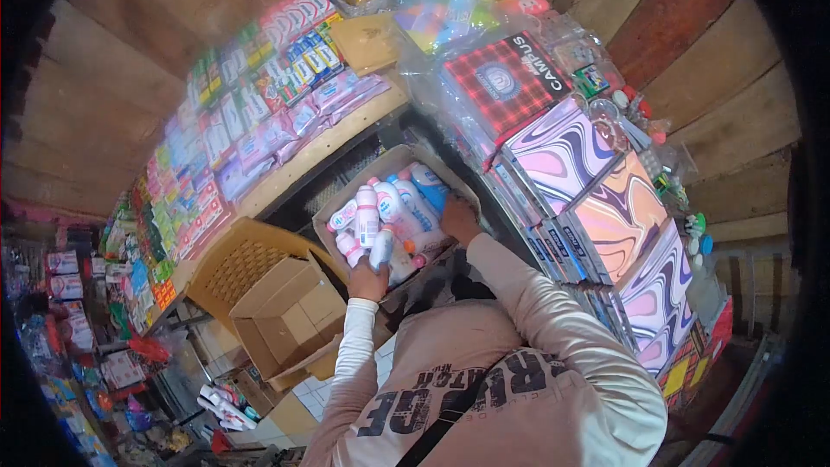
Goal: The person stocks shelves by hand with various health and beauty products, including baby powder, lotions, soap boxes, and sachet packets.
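Bottle (pixel 381 248) held upright-tilted, long axis toward shelf, gripped in left hand (pixel 369 279) over box (pixel 391 163). Right hand (pixel 458 220) closed on box rim, just right of bottles.

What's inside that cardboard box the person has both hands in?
The cardboard box holds white bottles with pink or blue parts. The left hand and right hand cover some; lower layers are hidden.

Around me, brown wooden plank walls (pixel 112 104) enclose the stall. A pale wooden shelf edge (pixel 328 143) runs ahead of me, pale floor tiles (pixel 281 424) lie below, and soft daylight falls evenly.
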{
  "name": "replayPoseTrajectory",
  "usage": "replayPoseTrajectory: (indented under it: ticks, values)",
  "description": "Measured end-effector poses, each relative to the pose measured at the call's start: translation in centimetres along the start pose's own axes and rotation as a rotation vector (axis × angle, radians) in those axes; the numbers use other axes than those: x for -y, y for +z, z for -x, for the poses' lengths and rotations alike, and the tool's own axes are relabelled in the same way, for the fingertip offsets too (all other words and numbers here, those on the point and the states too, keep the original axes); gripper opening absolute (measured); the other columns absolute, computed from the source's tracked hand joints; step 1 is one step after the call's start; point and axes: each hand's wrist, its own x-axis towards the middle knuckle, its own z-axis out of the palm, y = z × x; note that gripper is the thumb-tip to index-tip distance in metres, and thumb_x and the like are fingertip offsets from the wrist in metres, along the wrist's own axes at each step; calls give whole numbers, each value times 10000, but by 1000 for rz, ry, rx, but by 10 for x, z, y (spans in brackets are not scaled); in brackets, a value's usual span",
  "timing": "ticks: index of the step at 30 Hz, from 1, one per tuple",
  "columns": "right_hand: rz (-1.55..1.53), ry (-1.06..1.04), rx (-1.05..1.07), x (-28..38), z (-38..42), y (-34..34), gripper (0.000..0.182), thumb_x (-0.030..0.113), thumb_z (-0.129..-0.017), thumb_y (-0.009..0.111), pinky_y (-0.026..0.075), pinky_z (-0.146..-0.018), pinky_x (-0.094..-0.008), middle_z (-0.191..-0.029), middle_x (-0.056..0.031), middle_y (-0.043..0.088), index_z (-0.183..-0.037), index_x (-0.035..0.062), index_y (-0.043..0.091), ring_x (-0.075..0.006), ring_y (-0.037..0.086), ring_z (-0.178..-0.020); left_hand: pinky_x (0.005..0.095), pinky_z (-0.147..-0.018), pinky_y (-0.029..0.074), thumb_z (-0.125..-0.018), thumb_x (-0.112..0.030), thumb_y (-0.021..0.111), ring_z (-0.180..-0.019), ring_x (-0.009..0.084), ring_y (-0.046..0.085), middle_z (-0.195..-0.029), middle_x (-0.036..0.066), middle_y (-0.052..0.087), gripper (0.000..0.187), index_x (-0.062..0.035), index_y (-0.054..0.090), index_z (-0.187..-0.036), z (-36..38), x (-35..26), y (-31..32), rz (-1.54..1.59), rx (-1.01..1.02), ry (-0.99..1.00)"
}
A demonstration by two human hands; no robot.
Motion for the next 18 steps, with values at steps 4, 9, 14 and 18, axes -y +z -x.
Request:
replayPoseTrajectory:
  ticks: [4,9,14,18]
  values:
    - [86,3,-146,3,-5,8,529,162,-879,544,559,-836,-456,-1120,-247,637,-1330,-98,446,-397,648,-1028,505,-831,534,-833,-332,641,-910,445,674,-986,306,677,551,43,590,-1234,13,14,-3,78,-17,12]
    - [145,-53,-198,-4,-16,16,529,198,-830,629,564,-825,-430,-1046,-238,656,-1237,-108,484,-359,678,-967,479,-819,529,-858,-319,642,-890,428,680,-966,293,681,537,33,583,-1260,21,19,8,218,-69,-36]
    - [33,-101,144,-11,-22,-24,564,271,-838,671,558,-848,-426,-1072,-224,678,-1252,-78,513,-336,680,-993,469,-762,522,-888,-321,635,-838,422,670,-908,282,677,464,27,622,-1195,21,19,29,251,-147,-18]
    - [-442,-35,423,-3,5,-110,536,342,-868,694,549,-862,-378,-1133,-157,671,-1227,-37,574,-274,666,-1031,462,-861,510,-902,-325,638,-947,429,666,-1019,290,675,497,53,592,-1222,2,28,45,344,-28,-43]
